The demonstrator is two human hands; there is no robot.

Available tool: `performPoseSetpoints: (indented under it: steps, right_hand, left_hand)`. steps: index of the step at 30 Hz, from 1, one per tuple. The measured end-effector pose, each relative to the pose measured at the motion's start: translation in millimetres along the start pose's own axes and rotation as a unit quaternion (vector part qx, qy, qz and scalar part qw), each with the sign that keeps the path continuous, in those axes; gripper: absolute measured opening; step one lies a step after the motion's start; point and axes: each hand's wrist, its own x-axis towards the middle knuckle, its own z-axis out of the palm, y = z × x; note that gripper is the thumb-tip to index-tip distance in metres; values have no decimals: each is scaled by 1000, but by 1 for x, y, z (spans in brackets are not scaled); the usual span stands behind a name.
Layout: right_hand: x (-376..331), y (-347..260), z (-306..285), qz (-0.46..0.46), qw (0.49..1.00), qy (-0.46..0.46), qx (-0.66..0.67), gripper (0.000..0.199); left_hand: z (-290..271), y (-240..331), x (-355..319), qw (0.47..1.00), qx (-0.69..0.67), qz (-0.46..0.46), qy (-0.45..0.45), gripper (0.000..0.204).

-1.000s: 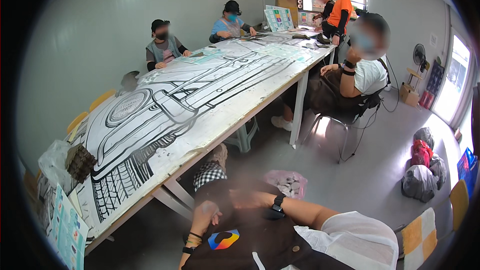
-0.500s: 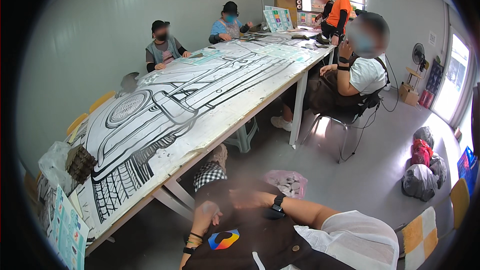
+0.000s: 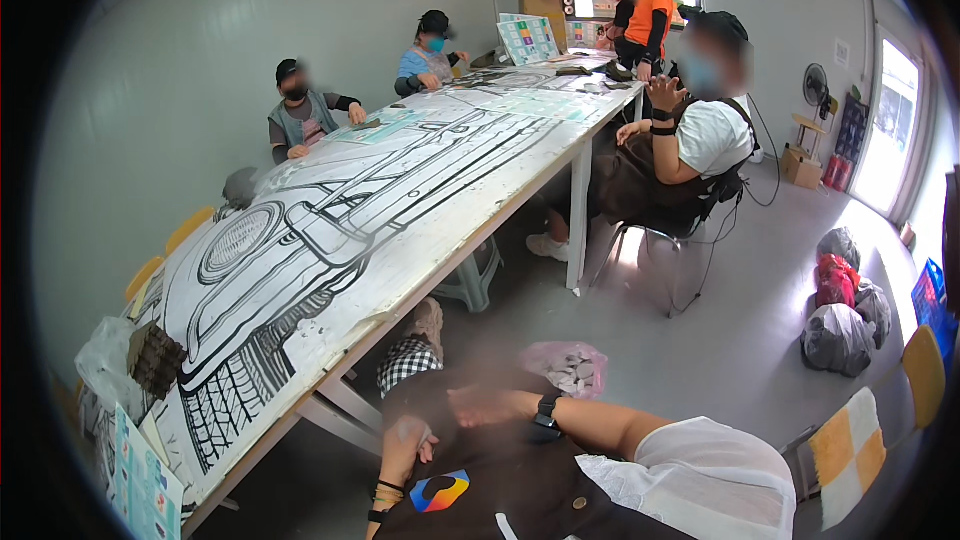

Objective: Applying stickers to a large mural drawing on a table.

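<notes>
My left hand (image 3: 409, 439) lies low over the dark apron (image 3: 515, 465) on my lap, with bands around the wrist. Its fingers are curled in, and whatever they hold, if anything, is hidden. Beside it, my right hand (image 3: 488, 406) reaches across from the right, a black watch (image 3: 546, 411) on its wrist. A hazy smear covers its fingers, so their pose does not show. The two hands are close together. Just beyond them, a pink plastic bag (image 3: 594, 352) of grey-white pieces sits on the floor.
A long table (image 3: 345, 350) carries a large black-and-white line drawing, with stacked brown trays (image 3: 157, 360) at its near left end. Several people are around it; one sits on a chair (image 3: 650, 232) at right. Filled bags (image 3: 838, 340) and a yellow-backed chair (image 3: 922, 375) stand farther right.
The view has turned slightly right, so the room sits farther left in it. The standing person in orange has lifted their head. My hands stay almost in place.
</notes>
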Motion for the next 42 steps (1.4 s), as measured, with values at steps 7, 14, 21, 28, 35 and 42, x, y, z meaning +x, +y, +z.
performPoseSetpoints:
  steps: [7,14,21,28,35,42]
  right_hand:
    - [0,1,0,-4,999,4,-32,38]
    - [1,1,0,-2,1000,5,-18,38]
    - [-6,-2,12,0,999,31,-23,38]
    - [-15,-1,25,-19,997,71,-6,38]
    - [-17,-4,13,-13,999,-20,-29,26]
    - [-2,6,0,-297,846,-24,-442,37]
  left_hand:
    - [2,2,-1,1000,-2,-1,-3,28]
    - [3,4,-2,1000,1,3,1,21]
    - [2,4,-2,1000,6,-4,0,22]
    - [3,5,-2,1000,16,-8,3,25]
    - [5,7,-2,1000,25,-4,5,28]
    - [2,4,-1,1000,16,4,-1,27]
